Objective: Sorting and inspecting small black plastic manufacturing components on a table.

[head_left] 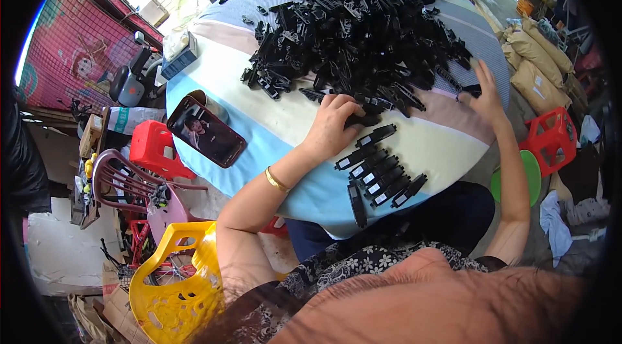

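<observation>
A large heap of small black plastic parts [350,33] covers the far half of the cloth-covered round table [259,120]. At the heap's near edge, my left hand [332,127] curls its fingers over a black plastic part [364,119]. My right hand [487,92] is at the heap's right edge, thumb and fingers spread, with a black piece [472,91] between them; I see no firm grip. Several black parts with pale labels [379,172] lie in a slanting row near me, and one more part [356,203] lies at the row's left.
A phone [207,131] leans against a can [210,105] on the table's left, with a tissue box [179,56] beyond. Red stools [155,149], a yellow chair [175,279] and a pink chair [170,211] stand left. Right are a green stool [518,177] and stacked sacks [538,78].
</observation>
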### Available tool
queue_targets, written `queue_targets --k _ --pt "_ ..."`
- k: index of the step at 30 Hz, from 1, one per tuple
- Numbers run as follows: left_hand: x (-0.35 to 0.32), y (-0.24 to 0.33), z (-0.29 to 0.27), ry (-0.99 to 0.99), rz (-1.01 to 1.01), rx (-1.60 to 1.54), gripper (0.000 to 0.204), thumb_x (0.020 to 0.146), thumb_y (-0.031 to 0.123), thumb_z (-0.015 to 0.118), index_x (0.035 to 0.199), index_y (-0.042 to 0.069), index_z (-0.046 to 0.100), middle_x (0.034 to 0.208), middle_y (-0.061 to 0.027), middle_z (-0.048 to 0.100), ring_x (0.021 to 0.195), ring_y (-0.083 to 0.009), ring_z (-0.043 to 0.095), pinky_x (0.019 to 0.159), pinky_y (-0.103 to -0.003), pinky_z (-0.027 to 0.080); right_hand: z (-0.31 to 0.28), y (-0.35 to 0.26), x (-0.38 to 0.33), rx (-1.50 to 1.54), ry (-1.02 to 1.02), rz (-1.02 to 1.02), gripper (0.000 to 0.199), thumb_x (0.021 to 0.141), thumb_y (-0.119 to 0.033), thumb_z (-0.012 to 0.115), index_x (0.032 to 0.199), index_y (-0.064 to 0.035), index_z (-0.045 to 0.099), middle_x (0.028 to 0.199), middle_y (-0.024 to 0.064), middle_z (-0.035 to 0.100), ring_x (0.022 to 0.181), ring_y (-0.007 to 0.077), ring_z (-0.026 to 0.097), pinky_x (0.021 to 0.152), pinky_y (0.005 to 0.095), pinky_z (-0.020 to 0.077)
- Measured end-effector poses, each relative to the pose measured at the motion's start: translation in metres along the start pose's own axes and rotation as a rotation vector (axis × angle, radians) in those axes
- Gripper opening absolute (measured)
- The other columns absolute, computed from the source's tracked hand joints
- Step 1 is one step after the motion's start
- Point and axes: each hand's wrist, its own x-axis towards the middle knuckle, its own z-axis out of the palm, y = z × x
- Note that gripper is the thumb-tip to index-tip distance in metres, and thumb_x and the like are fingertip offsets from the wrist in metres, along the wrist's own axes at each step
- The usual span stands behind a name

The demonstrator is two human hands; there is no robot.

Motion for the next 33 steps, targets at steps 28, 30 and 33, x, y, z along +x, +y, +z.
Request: queue_targets --k 28,30,33 --pt "0.027 -0.003 0.0 0.167 0.187 0.322 0.03 0.065 0.007 0.068 0.093 0.005 0.059 0.119 -0.0112 0.054 0.121 -0.0329 0.042 0.099 -0.045 0.036 0.035 -0.01 0.126 0.171 -0.014 0.306 0.041 0.084 -0.04 0.062 0.103 -0.0041 0.067 0.086 0.0149 0.069 0.08 0.0314 0.066 0.071 0.0367 0.0504" --pt "0.024 0.008 0.005 0.131 0.183 0.169 0.028 0.065 0.003 0.067 0.092 0.004 0.058 0.112 -0.0121 0.055 0.114 -0.032 0.047 0.093 -0.041 0.041 0.043 0.026 0.115 -0.005 0.146 0.358 0.052 0.085 -0.047 0.061 0.113 -0.0034 0.062 0.103 0.0183 0.066 0.095 0.036 0.062 0.083 0.0394 0.0483" --pt "0.018 0.027 0.014 -0.153 -0.077 -0.268 0.021 0.075 0.004 0.067 0.093 0.0 0.056 0.091 -0.0148 0.061 0.086 -0.0282 0.061 0.076 -0.034 0.049 0.075 0.063 0.091 0.277 -0.025 0.51 0.062 0.084 -0.054 0.058 0.119 -0.0027 0.059 0.123 0.0202 0.057 0.115 0.0353 0.053 0.099 0.0394 0.0395"
